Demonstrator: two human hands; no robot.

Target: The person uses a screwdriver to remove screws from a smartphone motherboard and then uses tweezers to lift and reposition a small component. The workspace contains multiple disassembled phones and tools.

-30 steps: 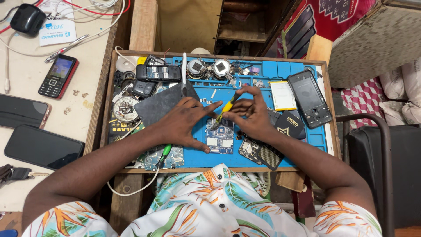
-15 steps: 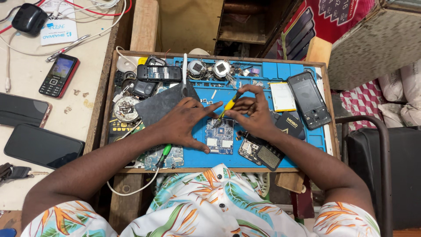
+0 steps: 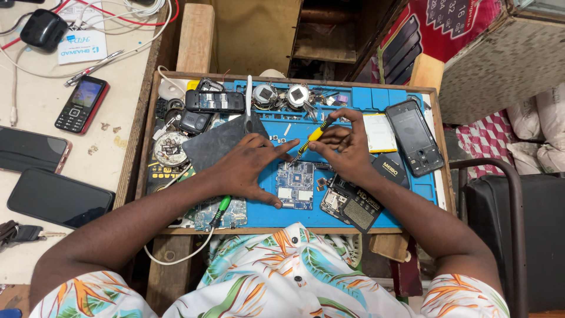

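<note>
Little has shifted since a second ago: your right hand (image 3: 347, 147) has edged its yellow-handled screwdriver (image 3: 310, 139) slightly up and left, and your left hand (image 3: 250, 168) stays spread on the blue work mat (image 3: 353, 100). Your right thumb and fingers are pinched together around the screwdriver's yellow grip, the tool slanting down to the left with its tip near your left index fingertip, just above the small circuit board (image 3: 296, 185). Your left fingers are splayed wide and flat, holding nothing; the index finger reaches toward the tip, and the thumb points down beside the board's left edge. That board lies on the mat between your two hands. An opened phone shell (image 3: 414, 136) lies to the right, and a dark keypad phone (image 3: 215, 101) sits at the mat's upper left.
</note>
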